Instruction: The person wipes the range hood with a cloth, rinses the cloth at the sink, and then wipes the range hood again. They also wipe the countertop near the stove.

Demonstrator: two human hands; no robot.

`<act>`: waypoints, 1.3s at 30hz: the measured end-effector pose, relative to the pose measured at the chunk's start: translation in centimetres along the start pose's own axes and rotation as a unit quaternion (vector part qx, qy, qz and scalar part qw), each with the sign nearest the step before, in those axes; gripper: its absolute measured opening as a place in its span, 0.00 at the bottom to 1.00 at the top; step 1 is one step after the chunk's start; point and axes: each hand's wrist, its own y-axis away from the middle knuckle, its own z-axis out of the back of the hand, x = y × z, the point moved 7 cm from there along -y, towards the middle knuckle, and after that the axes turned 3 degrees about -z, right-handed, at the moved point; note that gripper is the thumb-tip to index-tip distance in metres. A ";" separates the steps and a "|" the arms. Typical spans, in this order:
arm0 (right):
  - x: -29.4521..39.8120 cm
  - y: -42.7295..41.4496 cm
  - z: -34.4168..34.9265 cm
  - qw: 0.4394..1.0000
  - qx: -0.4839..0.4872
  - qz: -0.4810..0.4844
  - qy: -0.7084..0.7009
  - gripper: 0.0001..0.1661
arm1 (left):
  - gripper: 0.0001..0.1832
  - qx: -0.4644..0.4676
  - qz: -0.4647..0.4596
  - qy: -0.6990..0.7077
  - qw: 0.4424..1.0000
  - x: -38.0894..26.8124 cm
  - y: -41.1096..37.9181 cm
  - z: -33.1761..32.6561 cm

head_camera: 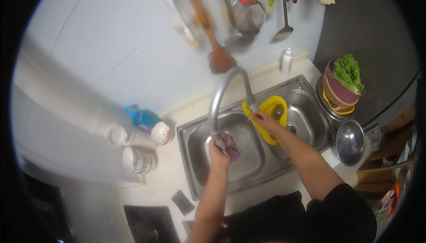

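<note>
My left hand (218, 153) grips a purple and greyish cloth (229, 145) under the spout of the curved metal faucet (218, 104). The cloth hangs over the drain side of the left basin (248, 146) of a double stainless steel sink. At the faucet's base, my right hand (265, 122) has its fingers closed on the small faucet lever (250, 118). Just beneath that hand, a yellow strainer basket (271, 139) sits at the divider and reaches into the right basin (309, 123). Whether water runs from the spout is hard to make out.
Bowls (138, 160) and a blue bottle (144, 119) stand left of the sink. To the right are stacked baskets (341, 91) with lettuce (348, 71) and a metal bowl (349, 143). Utensils, including a wooden spatula (221, 59), hang above. A white bottle (287, 61) stands behind the sink.
</note>
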 end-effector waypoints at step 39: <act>0.6 7.9 -19.7 0.737 -0.070 -0.398 -0.542 0.17 | 0.32 0.098 -0.214 -0.587 0.775 1.4 -10.9 13.8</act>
